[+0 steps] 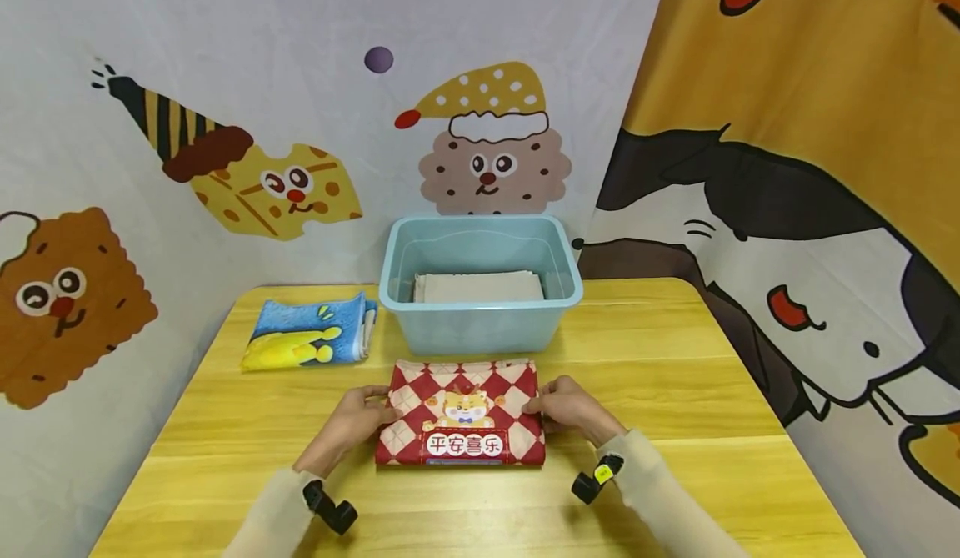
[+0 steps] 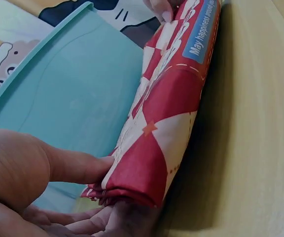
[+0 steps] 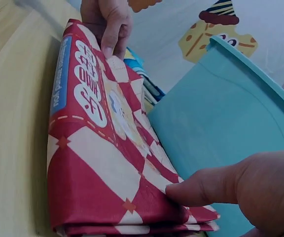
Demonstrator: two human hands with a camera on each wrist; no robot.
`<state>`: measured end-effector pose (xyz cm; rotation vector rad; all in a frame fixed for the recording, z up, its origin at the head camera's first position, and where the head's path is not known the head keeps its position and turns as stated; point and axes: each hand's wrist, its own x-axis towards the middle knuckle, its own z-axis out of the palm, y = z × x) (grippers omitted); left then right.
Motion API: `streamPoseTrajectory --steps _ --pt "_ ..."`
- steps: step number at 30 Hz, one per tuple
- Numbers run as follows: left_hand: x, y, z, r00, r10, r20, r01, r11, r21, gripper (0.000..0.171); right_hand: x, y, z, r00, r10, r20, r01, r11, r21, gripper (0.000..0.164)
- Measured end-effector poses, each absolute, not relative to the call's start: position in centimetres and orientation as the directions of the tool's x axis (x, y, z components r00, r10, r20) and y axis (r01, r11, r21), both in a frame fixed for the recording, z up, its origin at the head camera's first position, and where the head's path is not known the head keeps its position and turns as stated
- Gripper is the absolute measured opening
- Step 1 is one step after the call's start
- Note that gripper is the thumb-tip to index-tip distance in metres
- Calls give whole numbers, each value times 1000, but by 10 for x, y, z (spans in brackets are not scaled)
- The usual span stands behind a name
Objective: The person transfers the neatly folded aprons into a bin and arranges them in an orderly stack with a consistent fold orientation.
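Note:
A folded red and cream checked cloth (image 1: 462, 391) with a cartoon animal and lettering lies in front of me, in front of the blue bin. My left hand (image 1: 360, 418) grips its left side, thumb on top and fingers beneath, as the left wrist view shows at the thumb (image 2: 80, 167). At the opposite side my right hand (image 1: 572, 408) pinches the cloth, its thumb (image 3: 206, 187) pressing the upper face; its other fingers are mostly hidden in the right wrist view. The folded layers show at both ends of the cloth.
A light blue plastic bin (image 1: 480, 329) stands at the back of the wooden table (image 1: 675, 424), with a folded beige cloth (image 1: 480, 288) inside. Left of it lies a folded blue and yellow cloth (image 1: 307, 333). Behind hangs a cartoon-printed curtain (image 1: 300, 57).

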<state>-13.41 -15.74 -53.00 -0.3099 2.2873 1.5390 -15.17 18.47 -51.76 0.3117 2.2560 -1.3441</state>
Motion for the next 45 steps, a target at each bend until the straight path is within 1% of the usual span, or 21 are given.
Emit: streamPoseTrajectory --steps 2,5,9,13,15,20,23,26,30,37,40,45 --pt "-134 -158 -531 -908 25 -418 -382 361 851 59 -151 184 -516 -861 -59 -506 420 478 -772 16" --pt "-135 -158 -533 -907 43 -420 -386 317 866 58 -150 183 -514 -873 -67 -482 396 479 -784 21" --pt "-135 -159 -536 -906 74 -417 -387 252 887 58 -150 186 -519 -875 -81 -477 392 458 -798 33" --pt "-134 -161 -538 -904 103 -415 -390 201 899 59 -148 194 -526 -881 -134 -454 379 376 -846 43" --pt "-132 -162 -538 -899 113 -422 -400 176 900 60 -148 198 -528 -878 -188 -439 367 325 -872 48" --pt "-131 -166 -540 -891 149 -428 -419 88 904 63 -151 209 -534 -832 -363 -419 378 181 -908 63" --pt "-131 -169 -541 -887 199 -417 -419 35 907 66 -151 213 -535 -793 -443 -418 415 109 -903 66" --pt "-130 -171 -542 -881 246 -403 -418 -10 908 70 -149 216 -533 -772 -484 -413 439 64 -896 71" --pt "-128 -173 -542 -873 300 -384 -418 -53 907 74 -147 219 -529 -764 -508 -398 445 32 -895 79" --pt "-121 -176 -533 -855 396 -335 -411 -125 903 81 -146 226 -526 -752 -555 -357 430 -2 -903 84" --pt "-118 -177 -528 -856 397 -332 -410 -129 903 80 -146 229 -523 -753 -569 -330 408 -10 -913 84" --pt "-115 -176 -523 -860 381 -339 -407 -110 907 78 -142 232 -517 -763 -566 -314 371 15 -928 80"
